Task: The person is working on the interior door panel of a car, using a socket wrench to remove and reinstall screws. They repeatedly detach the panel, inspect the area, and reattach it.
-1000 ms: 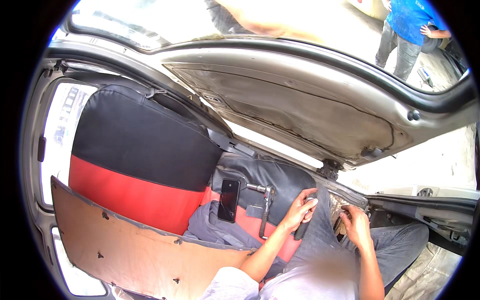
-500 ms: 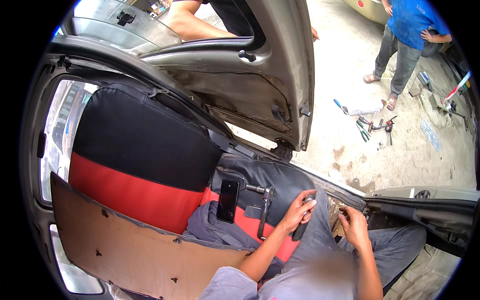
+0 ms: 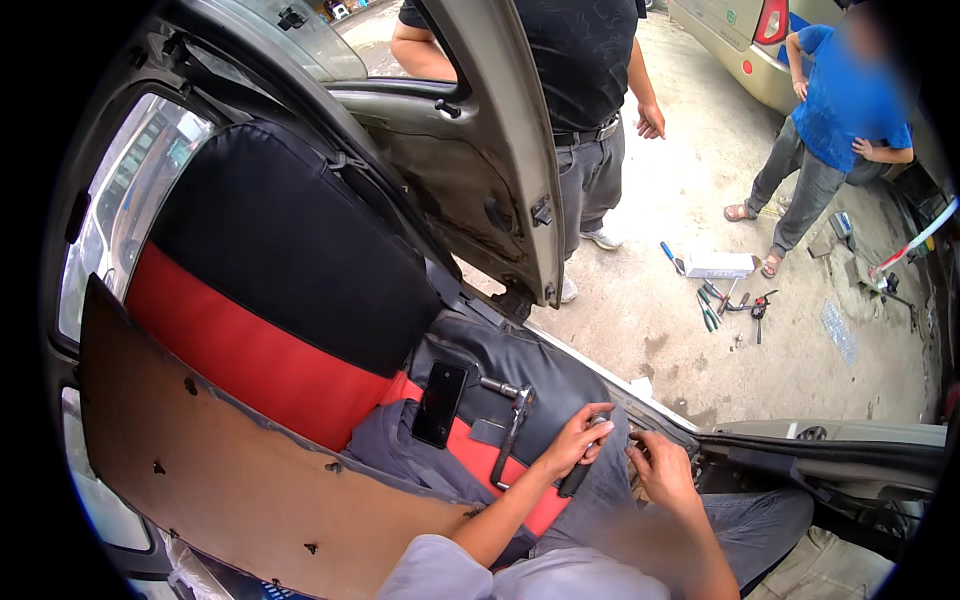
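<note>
My left hand (image 3: 577, 445) is closed around a tool with a black grip (image 3: 574, 479) and a shiny metal end, held over my left thigh. To its right, my right hand (image 3: 664, 468) hovers by the seat's edge and my legs, its fingers loosely bent and apart, with nothing visible in them. On the black and red seat to the left lies a ratchet wrench (image 3: 511, 440) with a metal extension. A black phone (image 3: 440, 404) rests beside it on a dark grey cloth (image 3: 392, 448). A small dark flat piece (image 3: 487, 431) lies between phone and wrench.
A brown trim panel (image 3: 240, 480) with black clips leans across the left. The open car door (image 3: 470, 170) stands ahead. Beyond it are a person in black (image 3: 580, 70) and one in blue (image 3: 835, 100). Pliers (image 3: 708, 311) and other tools lie on the concrete floor.
The view has shifted, so more of the person in black and the parked vehicle shows. My left hand still grips the tool; my right hand remains near the seat edge, its fingers turned more leftward.
</note>
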